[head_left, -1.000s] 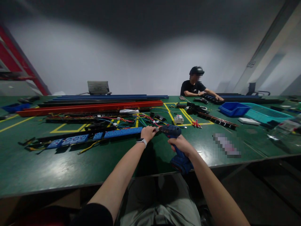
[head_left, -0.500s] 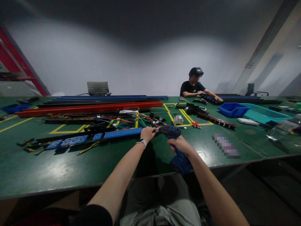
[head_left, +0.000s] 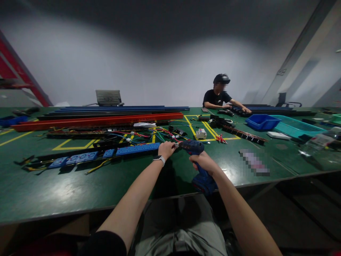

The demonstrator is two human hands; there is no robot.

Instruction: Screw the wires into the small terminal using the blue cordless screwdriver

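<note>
My right hand (head_left: 205,163) is wrapped round the grip of a blue cordless drill (head_left: 195,146), its nose pointing left and its battery base low, near the table's front edge. My left hand (head_left: 167,150), with a watch on the wrist, is closed at the right end of a long socket strip (head_left: 137,149) with blue outlets. Its fingertips meet the tip of the drill; what they pinch is too small to make out. A yellow wire (head_left: 98,166) sticks out in front of the strip. Behind it lie tangled coloured wires (head_left: 141,135).
Red channel (head_left: 101,121) and blue rails (head_left: 119,108) lie across the back of the green table (head_left: 80,192). A white block (head_left: 201,133), red-tipped leads (head_left: 221,139), a blue bin (head_left: 262,122) and a teal basket (head_left: 295,127) are to the right. A person (head_left: 217,96) sits opposite.
The whole view has shifted slightly. Both hands and the drill keep nearly the same places against each other and the socket strip.
</note>
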